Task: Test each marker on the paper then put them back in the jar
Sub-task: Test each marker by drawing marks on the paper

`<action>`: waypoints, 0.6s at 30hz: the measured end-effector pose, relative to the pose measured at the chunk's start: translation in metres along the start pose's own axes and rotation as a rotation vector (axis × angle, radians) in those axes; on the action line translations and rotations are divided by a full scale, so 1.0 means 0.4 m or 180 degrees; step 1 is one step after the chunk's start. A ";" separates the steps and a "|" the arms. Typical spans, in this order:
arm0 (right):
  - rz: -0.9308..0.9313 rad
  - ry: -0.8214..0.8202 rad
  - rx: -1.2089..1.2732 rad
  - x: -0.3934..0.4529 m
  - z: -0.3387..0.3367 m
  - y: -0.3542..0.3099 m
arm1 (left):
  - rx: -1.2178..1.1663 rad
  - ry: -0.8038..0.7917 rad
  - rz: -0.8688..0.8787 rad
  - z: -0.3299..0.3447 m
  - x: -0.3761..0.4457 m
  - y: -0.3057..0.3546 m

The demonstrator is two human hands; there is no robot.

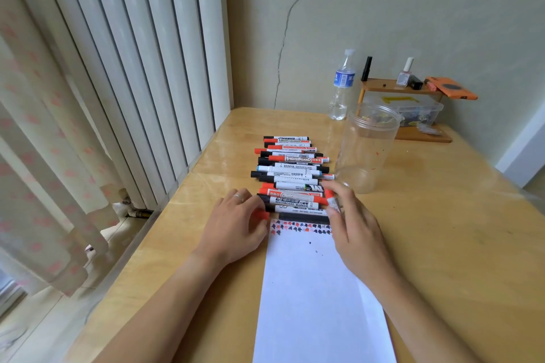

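Several whiteboard markers (292, 169) with red, black and blue caps lie side by side in a row on the table. A white sheet of paper (318, 298) lies in front of them, its top edge filled with red and black test marks. A black marker (303, 219) rests along that edge. My left hand (236, 222) pinches the red cap (261, 215) at the left end of the nearest white marker. My right hand (355, 227) pinches a red and white marker end (332, 200) on the right side of the row. The clear plastic jar (368, 147) stands empty, right of the row.
A water bottle (342, 85) stands at the back by the wall. A small wooden shelf (401, 88) holds little bottles and an orange object, with a clear box (413, 109) under it. A radiator and curtain are to the left of the wooden table (442, 230).
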State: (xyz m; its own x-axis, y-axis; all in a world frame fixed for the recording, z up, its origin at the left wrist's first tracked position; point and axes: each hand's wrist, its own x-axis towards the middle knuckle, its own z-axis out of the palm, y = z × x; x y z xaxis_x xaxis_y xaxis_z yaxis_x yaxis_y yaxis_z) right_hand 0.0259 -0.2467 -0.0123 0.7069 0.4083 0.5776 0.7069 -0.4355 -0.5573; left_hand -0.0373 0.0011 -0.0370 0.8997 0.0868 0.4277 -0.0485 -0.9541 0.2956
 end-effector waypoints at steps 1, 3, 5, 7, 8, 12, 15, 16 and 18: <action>0.0108 0.0062 0.0197 0.001 -0.003 -0.004 | 0.0130 0.0021 -0.0107 0.001 -0.002 -0.001; 0.0737 0.0097 0.1092 0.003 -0.005 -0.010 | 0.0269 0.0030 -0.0281 0.007 -0.007 0.004; 0.1487 -0.0048 0.2183 0.005 -0.010 -0.028 | 0.0275 0.0006 -0.0337 0.014 -0.011 0.013; 0.1507 -0.0211 0.2113 -0.007 -0.010 -0.033 | 0.0231 -0.0022 -0.0296 0.018 -0.013 0.020; 0.1265 -0.0283 0.1745 -0.018 -0.009 -0.031 | 0.0186 -0.0024 -0.0272 0.019 -0.013 0.021; 0.0385 -0.0898 0.0346 -0.052 0.001 -0.019 | 0.0061 0.0054 -0.0197 0.022 -0.015 0.020; 0.0199 -0.1152 -0.0131 -0.052 -0.001 -0.019 | 0.0042 0.0144 -0.0084 0.014 -0.013 0.027; 0.0168 -0.1193 -0.0161 -0.049 -0.004 -0.014 | 0.0029 0.0176 0.0005 0.009 -0.012 0.030; 0.0148 -0.1226 -0.0188 -0.042 -0.015 0.000 | -0.0063 0.0153 0.0280 -0.002 -0.012 0.036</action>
State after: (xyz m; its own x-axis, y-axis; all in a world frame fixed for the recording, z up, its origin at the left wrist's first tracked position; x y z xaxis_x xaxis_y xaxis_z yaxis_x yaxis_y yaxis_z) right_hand 0.0139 -0.2582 -0.0184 0.7033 0.6534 0.2800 0.6792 -0.5015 -0.5358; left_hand -0.0428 -0.0128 -0.0341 0.8699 0.0170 0.4930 -0.1353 -0.9528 0.2717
